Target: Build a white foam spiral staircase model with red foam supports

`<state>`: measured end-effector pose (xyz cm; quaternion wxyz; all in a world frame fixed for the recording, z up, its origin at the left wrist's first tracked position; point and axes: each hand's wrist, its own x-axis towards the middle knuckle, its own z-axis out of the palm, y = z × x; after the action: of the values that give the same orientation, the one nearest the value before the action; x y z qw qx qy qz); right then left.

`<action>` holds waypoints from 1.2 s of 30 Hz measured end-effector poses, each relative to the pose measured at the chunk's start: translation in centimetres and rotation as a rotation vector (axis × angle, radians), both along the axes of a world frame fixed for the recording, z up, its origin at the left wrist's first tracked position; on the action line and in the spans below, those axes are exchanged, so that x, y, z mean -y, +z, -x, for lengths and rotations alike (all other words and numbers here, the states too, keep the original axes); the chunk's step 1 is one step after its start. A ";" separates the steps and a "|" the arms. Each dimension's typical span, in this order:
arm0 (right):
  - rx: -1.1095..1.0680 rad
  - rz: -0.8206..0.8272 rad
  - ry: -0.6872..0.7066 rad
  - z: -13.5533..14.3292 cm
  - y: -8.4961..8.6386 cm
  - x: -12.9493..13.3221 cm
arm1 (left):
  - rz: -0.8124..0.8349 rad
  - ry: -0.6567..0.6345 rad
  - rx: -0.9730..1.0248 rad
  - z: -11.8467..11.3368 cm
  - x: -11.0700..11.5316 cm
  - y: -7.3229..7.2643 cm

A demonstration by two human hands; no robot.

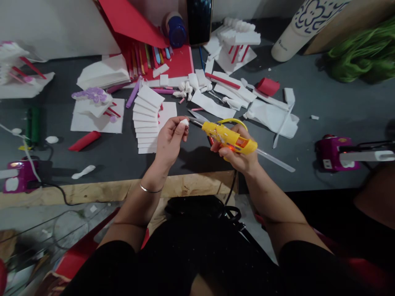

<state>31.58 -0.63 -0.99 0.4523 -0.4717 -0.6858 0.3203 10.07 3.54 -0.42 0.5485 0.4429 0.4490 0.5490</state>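
Note:
In the head view my right hand (243, 154) grips a yellow hot glue gun (230, 137), with a clear glue stick (276, 160) poking out of its back. Its nozzle points left at a small white twisted piece (184, 122), which my left hand (173, 137) pinches between thumb and fingers. Whether the tip touches the piece I cannot tell. Just left of that hand lies a fanned stair of white foam strips (145, 125). White paper scraps (212, 105) and small white knots (187, 88) lie beyond both hands.
Small white models with red sticks (236, 45) stand at the back and on the left (92, 100). A phone (199, 20), a blue-capped jar (177, 31) and a tumbler (296, 33) line the back. Purple power sockets (336, 154) sit right and left. A black cable hangs below the glue gun.

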 end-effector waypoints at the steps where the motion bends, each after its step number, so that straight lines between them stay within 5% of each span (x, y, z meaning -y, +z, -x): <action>1: -0.041 0.011 0.004 0.1 0.0 0.0 | 0.003 -0.009 0.010 0.0 0.0 0.1; 11: -0.128 0.041 0.031 0.5 0.4 0.0 | 0.085 -0.077 0.217 0.1 0.0 1.1; 36: -0.113 -0.053 -0.023 1.4 1.1 0.4 | 0.154 -0.114 0.212 -0.3 0.3 1.3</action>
<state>30.21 -1.01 0.08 0.5064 -0.4484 -0.6620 0.3228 10.40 3.26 0.83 0.6557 0.3637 0.4032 0.5246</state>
